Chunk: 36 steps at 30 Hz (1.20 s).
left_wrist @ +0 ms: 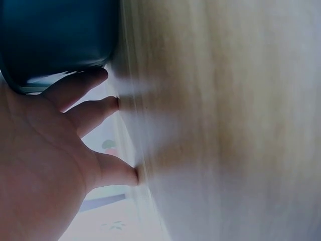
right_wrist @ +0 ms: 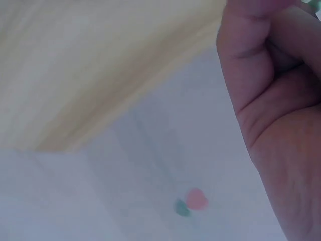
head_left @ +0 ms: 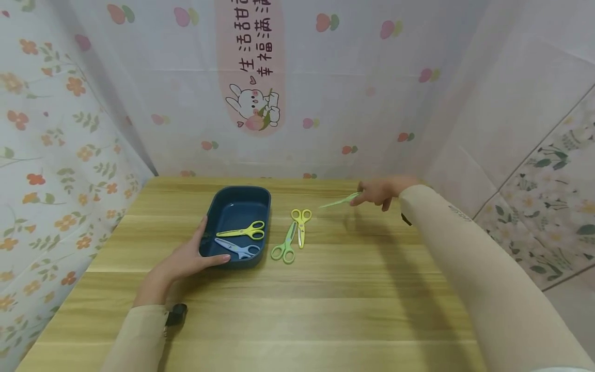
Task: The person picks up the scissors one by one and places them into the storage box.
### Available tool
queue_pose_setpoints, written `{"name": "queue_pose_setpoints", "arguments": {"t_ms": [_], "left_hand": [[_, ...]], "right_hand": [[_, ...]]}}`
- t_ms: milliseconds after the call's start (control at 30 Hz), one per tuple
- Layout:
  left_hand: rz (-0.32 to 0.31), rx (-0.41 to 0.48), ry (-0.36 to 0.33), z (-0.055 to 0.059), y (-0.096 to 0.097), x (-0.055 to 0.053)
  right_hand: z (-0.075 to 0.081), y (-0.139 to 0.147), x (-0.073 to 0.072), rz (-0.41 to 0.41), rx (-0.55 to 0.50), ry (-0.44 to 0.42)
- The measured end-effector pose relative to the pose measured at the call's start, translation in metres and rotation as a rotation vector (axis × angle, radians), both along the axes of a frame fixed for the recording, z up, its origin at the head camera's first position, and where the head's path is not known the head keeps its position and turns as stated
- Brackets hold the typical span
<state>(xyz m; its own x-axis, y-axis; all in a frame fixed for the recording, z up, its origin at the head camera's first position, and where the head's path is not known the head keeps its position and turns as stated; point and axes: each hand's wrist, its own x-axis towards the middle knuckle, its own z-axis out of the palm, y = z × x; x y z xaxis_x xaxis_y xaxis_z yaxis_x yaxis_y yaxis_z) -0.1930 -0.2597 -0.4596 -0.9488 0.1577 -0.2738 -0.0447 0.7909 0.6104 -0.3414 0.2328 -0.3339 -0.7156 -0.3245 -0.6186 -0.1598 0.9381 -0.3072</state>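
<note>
A dark blue rectangular box (head_left: 239, 191) stands on the table, with yellow scissors (head_left: 234, 233) and light blue scissors (head_left: 234, 248) inside. My left hand (head_left: 181, 258) rests against its near left corner, thumb along the front rim, fingers at the left side. In the left wrist view the spread fingers (left_wrist: 93, 116) touch the box wall and tabletop. To the right, my right hand (head_left: 378, 191) pinches light green scissors (head_left: 341, 201) by the handles, blades pointing left, above the table. Between box and right hand lie yellow scissors (head_left: 301, 227) and green scissors (head_left: 289, 237), touching or nearly so.
The wooden table (head_left: 325, 310) ends at a back curtain (head_left: 325, 103) with printed fruit and a rabbit. Floral cloth (head_left: 56, 155) hangs along the left side, and another patterned cloth (head_left: 534, 181) on the right.
</note>
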Motion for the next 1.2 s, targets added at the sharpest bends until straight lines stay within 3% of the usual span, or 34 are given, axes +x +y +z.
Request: {"name": "queue_pose_setpoints", "arguments": {"t_ms": [233,567,933,1067,1200], "left_hand": [[0.009,-0.009,-0.013,0.0,0.001,-0.002],[0.015,-0.003,-0.027,0.001,0.002,-0.003],[0.028,0.013,-0.038,0.001,0.002,-0.001],[0.035,0.015,-0.041,0.0,0.003,-0.002],[0.041,0.007,-0.044,-0.002,0.003,-0.004]], "right_hand": [[0.033,-0.014,-0.009,0.039,-0.011,0.057],[0.063,-0.053,-0.007,0.129,0.014,0.107],[0.078,-0.111,0.005,0.291,0.096,0.245],[0.076,-0.133,0.01,0.399,0.108,0.3],[0.072,-0.153,0.013,0.448,0.082,0.314]]}}
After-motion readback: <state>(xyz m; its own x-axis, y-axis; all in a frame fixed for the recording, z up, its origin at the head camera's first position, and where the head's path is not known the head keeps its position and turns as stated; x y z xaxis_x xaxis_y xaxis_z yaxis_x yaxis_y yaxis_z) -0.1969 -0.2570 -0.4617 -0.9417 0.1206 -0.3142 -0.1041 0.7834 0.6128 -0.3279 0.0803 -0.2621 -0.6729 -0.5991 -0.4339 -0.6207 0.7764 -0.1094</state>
